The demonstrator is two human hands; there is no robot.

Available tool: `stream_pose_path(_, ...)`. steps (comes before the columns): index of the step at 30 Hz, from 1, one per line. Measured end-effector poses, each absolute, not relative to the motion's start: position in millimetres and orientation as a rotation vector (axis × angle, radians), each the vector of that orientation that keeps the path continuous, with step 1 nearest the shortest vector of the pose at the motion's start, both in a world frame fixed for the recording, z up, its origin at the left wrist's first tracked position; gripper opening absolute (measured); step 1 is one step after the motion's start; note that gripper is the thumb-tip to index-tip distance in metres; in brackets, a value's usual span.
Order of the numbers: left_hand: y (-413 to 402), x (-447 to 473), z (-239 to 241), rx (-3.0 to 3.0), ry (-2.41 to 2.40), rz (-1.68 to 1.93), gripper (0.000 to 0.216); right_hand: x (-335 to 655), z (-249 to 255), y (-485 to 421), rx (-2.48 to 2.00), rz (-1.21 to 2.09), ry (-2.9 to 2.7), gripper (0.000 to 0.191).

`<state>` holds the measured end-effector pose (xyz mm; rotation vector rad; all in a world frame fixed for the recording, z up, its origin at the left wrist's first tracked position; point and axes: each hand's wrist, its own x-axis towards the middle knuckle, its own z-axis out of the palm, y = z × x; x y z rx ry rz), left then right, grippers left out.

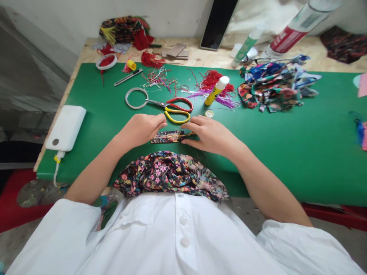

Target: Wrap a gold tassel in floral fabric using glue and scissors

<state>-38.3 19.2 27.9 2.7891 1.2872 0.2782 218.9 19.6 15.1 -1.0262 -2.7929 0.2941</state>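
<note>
A narrow floral fabric strip (pixel 168 136) lies on the green mat, with a thin pale line of cord or thread along its middle. My left hand (pixel 143 130) is closed in a pinch at the strip's upper left; what its fingertips hold is too small to make out. My right hand (pixel 210 133) is at the strip's right end, thumb at the lower edge and fingers at the upper edge. Just beyond the hands lie scissors (pixel 174 109) with one red and one yellow handle, blades pointing left. Bunched dark floral cloth (pixel 169 173) rests against the mat's front edge.
A yellow glue stick (pixel 216 91) stands uncapped beside its small cap (pixel 209 114). Behind are a tape ring (pixel 137 98), a cutter knife (pixel 128 77) and red threads (pixel 216 80). Fabric scraps (pixel 275 86) lie right; a white power bank (pixel 65 128) lies left.
</note>
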Motion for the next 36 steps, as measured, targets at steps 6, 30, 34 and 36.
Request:
stream_pose_path(6, 19, -38, 35, 2.758, 1.423, 0.031, 0.041, 215, 4, 21, -1.015, 0.222, -2.834, 0.034)
stream_pose_path(30, 28, -46, 30, 2.534, 1.064, 0.013, 0.009, 205, 5, 17, -1.086, 0.485, -2.641, 0.027)
stream_pose_path(34, 27, -46, 30, 2.539, 1.061, 0.043, 0.01, 202, 0, 17, -1.056, 0.488, -2.559, 0.027)
stream_pose_path(36, 27, -46, 31, 2.51, 1.063, 0.12, 0.011, 203, -1, 17, -1.029, 0.539, -2.475, 0.024)
